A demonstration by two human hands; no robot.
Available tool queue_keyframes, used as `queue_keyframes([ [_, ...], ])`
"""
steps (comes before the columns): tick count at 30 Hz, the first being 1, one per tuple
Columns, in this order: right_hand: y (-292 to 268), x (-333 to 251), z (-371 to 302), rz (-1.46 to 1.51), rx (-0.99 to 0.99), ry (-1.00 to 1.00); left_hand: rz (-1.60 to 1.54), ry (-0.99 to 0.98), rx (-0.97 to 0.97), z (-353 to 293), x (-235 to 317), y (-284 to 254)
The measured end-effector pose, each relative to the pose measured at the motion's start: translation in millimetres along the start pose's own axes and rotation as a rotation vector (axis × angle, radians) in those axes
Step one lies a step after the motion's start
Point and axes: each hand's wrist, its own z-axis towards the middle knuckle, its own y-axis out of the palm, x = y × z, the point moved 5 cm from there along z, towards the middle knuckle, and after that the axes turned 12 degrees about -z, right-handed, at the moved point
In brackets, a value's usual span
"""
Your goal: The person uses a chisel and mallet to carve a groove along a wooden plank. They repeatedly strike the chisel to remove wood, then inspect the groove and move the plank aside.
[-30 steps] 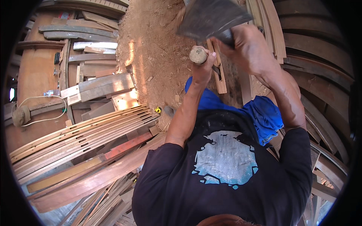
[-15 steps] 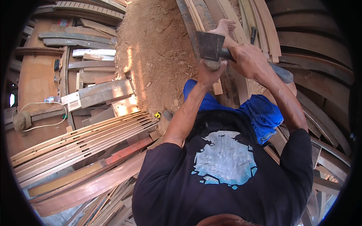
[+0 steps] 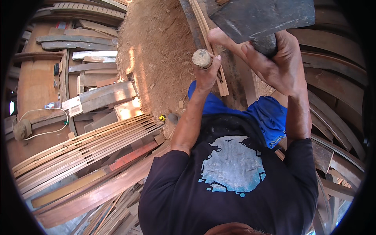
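My right hand point(image 3: 282, 64) is wrapped round the dark handle of a hatchet point(image 3: 266, 17), whose broad dark metal head is raised high, close to the view. Lower and to the left, my left hand point(image 3: 205, 80) grips an upright tool, probably a chisel, by its handle point(image 3: 202, 58). That handle's round, pale, battered end faces up, and its lower part is hidden by the hand. Just right of this hand lies a narrow wooden strip point(image 3: 223, 89) with a slot near its near end. A bare foot point(image 3: 220, 38) shows beside the strip, partly behind the hatchet.
Slotted wooden strips point(image 3: 90, 149) lie side by side at the left, with a yellow tape measure point(image 3: 162, 117) at their end. Stacked boards point(image 3: 329, 47) curve along the right. Sawdust covers the ground point(image 3: 156, 51). A pale cord point(image 3: 45, 107) loops at far left.
The hatchet has risen from beside the chisel's handle, up and to the right, with my right hand. My left hand has shifted slightly left and stays closed on the handle.
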Motion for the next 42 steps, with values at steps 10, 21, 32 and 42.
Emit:
queue_keyframes([
  [10,54.2,34.1,24.2,-0.511,-0.223,-0.100,-0.005,-0.027,0.042,-16.0,-5.5,-4.9],
  [21,38.9,57.4,17.0,-0.629,-0.217,-0.116,0.358,0.031,-0.092,-16.0,-9.6,6.6],
  [32,18.7,73.2,-3.2,-0.668,-0.205,0.095,0.378,0.003,-0.195,-9.4,-2.8,38.2],
  [42,4.2,16.4,-13.4,-0.282,-0.051,0.000,0.204,-0.026,-0.120,5.8,-7.3,8.0],
])
